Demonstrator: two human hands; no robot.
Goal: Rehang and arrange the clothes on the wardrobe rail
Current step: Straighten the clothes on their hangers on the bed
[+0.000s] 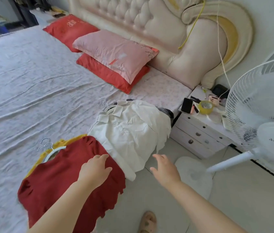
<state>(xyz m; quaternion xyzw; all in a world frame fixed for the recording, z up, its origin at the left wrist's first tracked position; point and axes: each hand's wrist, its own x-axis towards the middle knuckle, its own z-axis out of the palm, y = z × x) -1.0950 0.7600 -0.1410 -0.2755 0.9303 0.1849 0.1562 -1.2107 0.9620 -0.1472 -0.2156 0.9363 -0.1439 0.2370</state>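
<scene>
Bed (32, 73): three pillows (116, 52), two clothes piles (129, 132); left hand (96, 170), right hand (165, 170) spread.

Red top (54, 185) on hangers at bed edge, white shirts (129, 132) beside — overhanging.

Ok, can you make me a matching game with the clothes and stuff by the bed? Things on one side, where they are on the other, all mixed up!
Things:
1. red top
2. white shirt
3. yellow tape roll
4. pink pillow

Places:
A. on the nightstand
B. on top of a red pillow
C. under the left hand
D. draped over the corner of the bed

Pairs: 1-C, 2-D, 3-A, 4-B.
</scene>
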